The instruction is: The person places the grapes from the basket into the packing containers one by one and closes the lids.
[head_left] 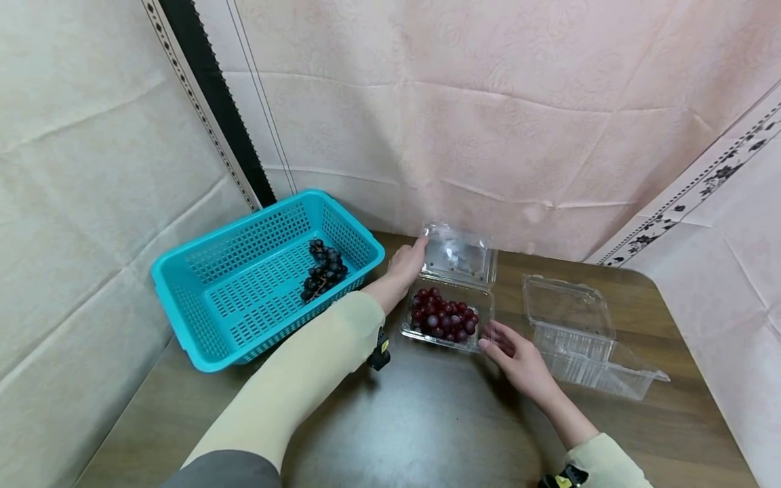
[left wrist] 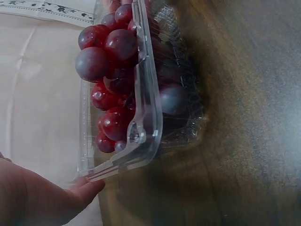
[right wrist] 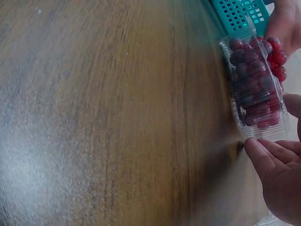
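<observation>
A clear plastic clamshell container (head_left: pixel 448 346) sits on the table with its hinged lid (head_left: pixel 460 254) raised at the back. Inside lies a bunch of red grapes (head_left: pixel 444 316), close up in the left wrist view. My left hand (head_left: pixel 404 268) touches the left edge of the lid with its fingers extended. In the left wrist view, a fingertip (left wrist: pixel 89 190) is right at the container's rim corner. My right hand (head_left: pixel 518 362) holds the container's right front corner, thumb near the rim and fingers along the side wall, as the right wrist view shows.
A blue plastic basket (head_left: pixel 232 234) stands at the left, holding a bunch of dark grapes (head_left: pixel 323 270). To the right, another clear clamshell container (head_left: pixel 622 373) lies with its lid open. Pink patterned cloth (head_left: pixel 488 135) hangs behind the wooden table (head_left: pixel 403 420).
</observation>
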Demonstrator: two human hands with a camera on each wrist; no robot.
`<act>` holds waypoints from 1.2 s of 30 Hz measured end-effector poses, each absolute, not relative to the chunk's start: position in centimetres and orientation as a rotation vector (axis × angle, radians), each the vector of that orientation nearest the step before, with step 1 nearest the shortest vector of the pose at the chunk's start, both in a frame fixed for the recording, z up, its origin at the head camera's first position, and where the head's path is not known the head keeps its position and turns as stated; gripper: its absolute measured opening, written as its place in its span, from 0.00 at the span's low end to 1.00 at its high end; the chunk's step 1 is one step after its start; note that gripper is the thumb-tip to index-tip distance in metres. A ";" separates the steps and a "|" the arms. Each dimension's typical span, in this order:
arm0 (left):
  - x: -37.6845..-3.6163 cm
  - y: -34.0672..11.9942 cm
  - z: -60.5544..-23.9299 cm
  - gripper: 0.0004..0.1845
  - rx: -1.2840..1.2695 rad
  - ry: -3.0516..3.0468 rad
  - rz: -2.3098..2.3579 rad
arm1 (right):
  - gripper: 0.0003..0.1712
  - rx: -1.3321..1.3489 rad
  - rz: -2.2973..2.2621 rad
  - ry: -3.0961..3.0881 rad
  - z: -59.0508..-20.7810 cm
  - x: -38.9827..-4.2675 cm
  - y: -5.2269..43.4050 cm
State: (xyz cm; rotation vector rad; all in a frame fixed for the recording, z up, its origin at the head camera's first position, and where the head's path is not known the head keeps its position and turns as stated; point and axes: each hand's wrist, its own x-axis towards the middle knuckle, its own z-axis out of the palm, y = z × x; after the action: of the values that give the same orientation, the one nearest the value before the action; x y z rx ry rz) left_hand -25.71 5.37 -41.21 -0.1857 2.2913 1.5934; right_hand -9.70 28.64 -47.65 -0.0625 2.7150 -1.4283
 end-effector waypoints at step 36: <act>-22.2 2.7 -38.9 0.39 0.274 2.526 1.344 | 0.34 -0.017 -1.402 2.750 -47.9 -9.5 28.4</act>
State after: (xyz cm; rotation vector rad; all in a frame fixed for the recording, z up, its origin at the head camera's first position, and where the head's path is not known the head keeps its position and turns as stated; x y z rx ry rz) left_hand -22.23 2.70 -38.86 0.2741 2.5264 1.3444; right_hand -9.45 28.44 -47.88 -0.0172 2.7503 -1.4018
